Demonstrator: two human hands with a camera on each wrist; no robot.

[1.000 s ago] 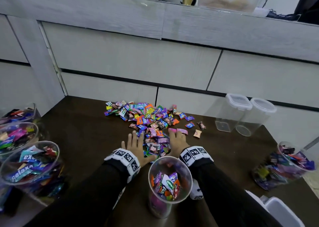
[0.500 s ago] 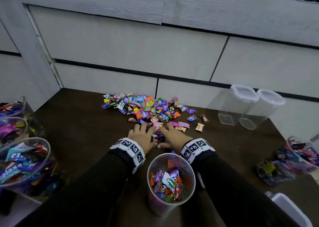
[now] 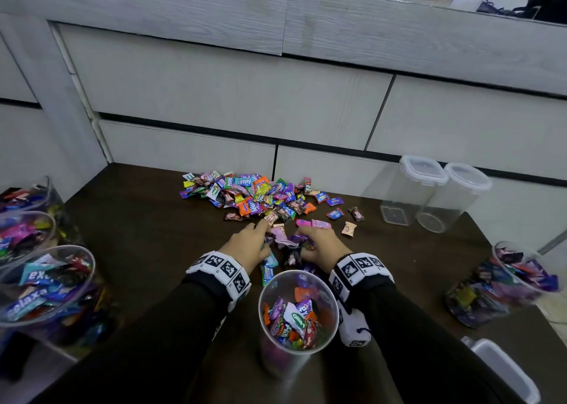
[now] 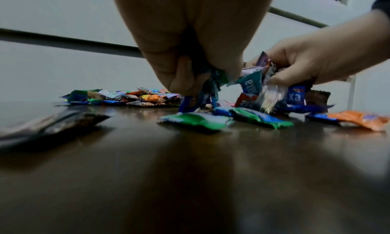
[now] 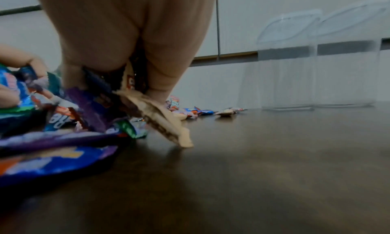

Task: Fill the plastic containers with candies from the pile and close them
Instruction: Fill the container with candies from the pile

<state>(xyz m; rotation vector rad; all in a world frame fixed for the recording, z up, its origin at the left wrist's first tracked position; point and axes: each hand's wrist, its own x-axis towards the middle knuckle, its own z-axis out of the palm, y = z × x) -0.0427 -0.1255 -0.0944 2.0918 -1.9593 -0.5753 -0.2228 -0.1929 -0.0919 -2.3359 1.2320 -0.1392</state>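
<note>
Hands, left (image 3: 250,244) and right (image 3: 322,247), clutch candies (image 3: 288,241); near container (image 3: 297,311) half-filled, two far-right containers (image 3: 429,194) empty, pile (image 3: 248,194) remains.

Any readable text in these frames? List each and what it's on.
"Relax": teal candy wrapper in the pile, upside down.
"elaxa": blue wrapper in the near left jar, upside down.
"xa": blue wrapper under the right hand.
"Re": blue wrapper, upside down.
Other wrappers: too small or blurred.
Wristbands: square codes, no words.
</note>
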